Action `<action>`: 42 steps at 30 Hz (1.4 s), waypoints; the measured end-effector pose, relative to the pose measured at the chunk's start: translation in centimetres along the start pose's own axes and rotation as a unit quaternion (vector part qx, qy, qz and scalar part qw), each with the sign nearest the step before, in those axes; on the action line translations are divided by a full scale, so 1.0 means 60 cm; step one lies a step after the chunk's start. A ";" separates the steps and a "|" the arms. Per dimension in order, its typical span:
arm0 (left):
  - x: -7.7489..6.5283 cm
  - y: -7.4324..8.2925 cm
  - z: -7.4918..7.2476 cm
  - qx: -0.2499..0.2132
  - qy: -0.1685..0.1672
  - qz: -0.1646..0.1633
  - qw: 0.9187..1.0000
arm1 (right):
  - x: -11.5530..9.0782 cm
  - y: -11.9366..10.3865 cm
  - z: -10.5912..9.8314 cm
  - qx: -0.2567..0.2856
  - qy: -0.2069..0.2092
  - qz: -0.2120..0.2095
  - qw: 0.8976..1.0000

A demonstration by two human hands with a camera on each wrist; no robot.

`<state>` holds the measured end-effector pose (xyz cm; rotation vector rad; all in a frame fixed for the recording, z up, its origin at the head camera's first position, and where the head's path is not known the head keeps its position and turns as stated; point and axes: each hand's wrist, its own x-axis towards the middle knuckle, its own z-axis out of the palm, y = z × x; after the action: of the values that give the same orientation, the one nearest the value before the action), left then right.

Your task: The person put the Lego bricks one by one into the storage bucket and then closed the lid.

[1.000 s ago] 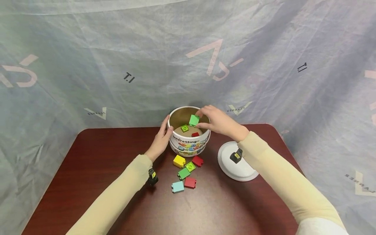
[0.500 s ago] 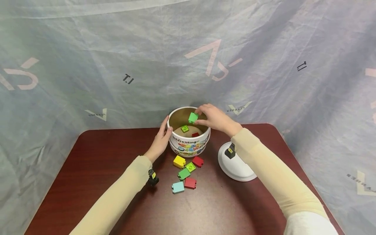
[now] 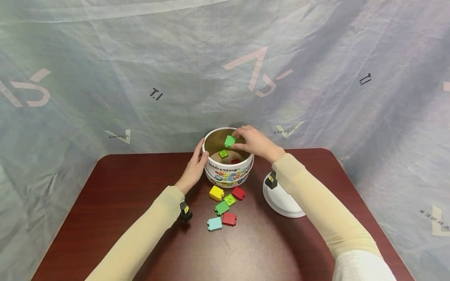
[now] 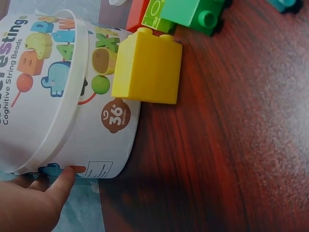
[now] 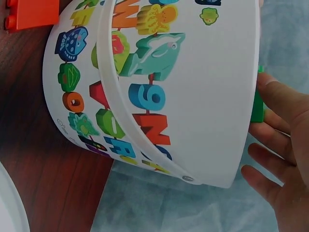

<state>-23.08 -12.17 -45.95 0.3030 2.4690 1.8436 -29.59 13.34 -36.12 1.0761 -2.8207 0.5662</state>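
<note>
Clock on head view, bucket as center, 12 = away from the wearer.

I have the right hand (image 3: 258, 142) coming in from 2 o'clock, thumb and forefinger pinching a green block (image 3: 230, 141). That block is in the bucket's mouth, just 12 to 1 of its middle, above the bucket floor; right wrist view shows it poking past the rim. That hand's other fingers are spread, slightly bent, off the block.

Left hand (image 3: 192, 169) is at 8 to 9 o'clock, touching the bucket (image 3: 228, 175): thumb at the rim, fingers fairly straight along the outer wall, thumb and fingers apart. Can't tell how hard it presses.

In the bucket I see a lime block (image 3: 223, 153) at 7 and a dark red block (image 3: 235, 160) at 5, the latter partly cut off by the rim.

Loose group on the table (image 3: 140, 203) at 6: yellow block (image 3: 216, 193) just beside the bucket, red piece (image 3: 238, 193) to its 3 o'clock, then lime piece (image 3: 230, 200), green piece (image 3: 222, 208), lower red piece (image 3: 229, 219), light blue block (image 3: 214, 224) furthest out.

White lid (image 3: 283, 201) at 4, part hidden under the right sleeve (image 3: 316, 195).
</note>
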 end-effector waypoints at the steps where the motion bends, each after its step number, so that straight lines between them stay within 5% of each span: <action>1: 0.001 -0.001 0.000 0.001 0.001 -0.001 1.000 | 0.001 0.001 0.001 -0.005 0.002 -0.003 1.000; 9: 0.005 -0.003 0.001 -0.001 -0.005 -0.003 1.000 | -0.002 0.006 0.007 -0.063 0.022 -0.024 0.997; 21: 0.009 -0.004 -0.002 -0.004 0.000 -0.001 1.000 | -0.020 0.006 0.001 -0.044 0.043 -0.034 0.998; 42: 0.008 -0.006 -0.005 0.006 0.003 -0.004 1.000 | -0.107 -0.011 -0.009 -0.009 0.057 -0.057 0.997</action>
<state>-23.62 -12.45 -46.15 0.2876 2.4822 1.8295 -24.36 17.09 -36.66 1.1549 -2.6429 0.5707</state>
